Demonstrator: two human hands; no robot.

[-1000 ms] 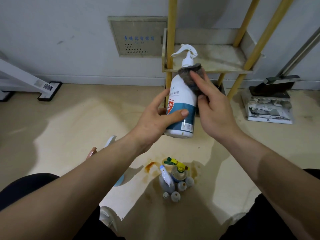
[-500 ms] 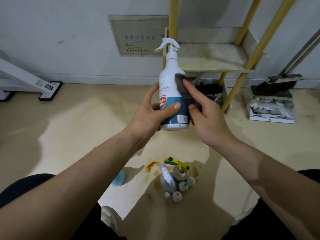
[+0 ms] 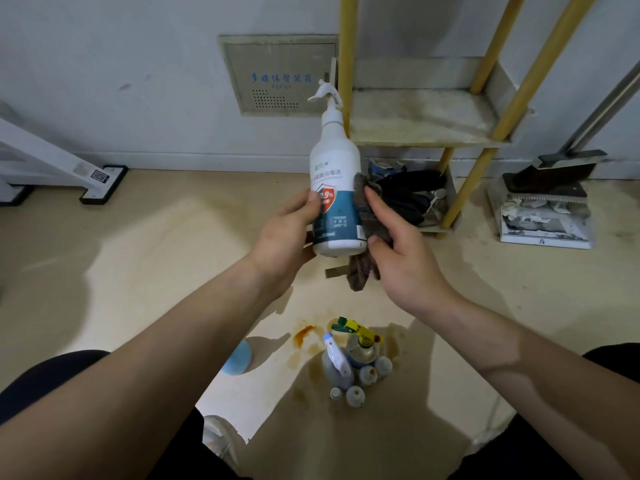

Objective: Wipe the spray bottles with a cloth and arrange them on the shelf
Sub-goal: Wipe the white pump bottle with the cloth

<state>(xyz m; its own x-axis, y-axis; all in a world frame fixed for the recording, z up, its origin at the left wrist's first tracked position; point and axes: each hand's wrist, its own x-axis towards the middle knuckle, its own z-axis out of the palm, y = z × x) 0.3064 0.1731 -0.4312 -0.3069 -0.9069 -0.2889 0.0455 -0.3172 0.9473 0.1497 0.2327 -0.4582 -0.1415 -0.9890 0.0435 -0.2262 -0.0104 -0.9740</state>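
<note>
While the left hand [image 3: 284, 244] grips it, the white plastic spray bottle [image 3: 335, 188] stands upright, nozzle pointing left. The right hand [image 3: 401, 254] pinches a grey-brown cloth [image 3: 367, 237] against its right side. The yellow-framed shelf [image 3: 422, 119] stands just beyond.

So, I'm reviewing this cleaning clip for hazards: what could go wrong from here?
The left hand grips the spray bottle low on its body while the right hand rubs the cloth against it, so it might slip or tip. A drop would likely hit the cluster of bottles on the floor below. The shelf board looks stained and may re-soil it.
</note>
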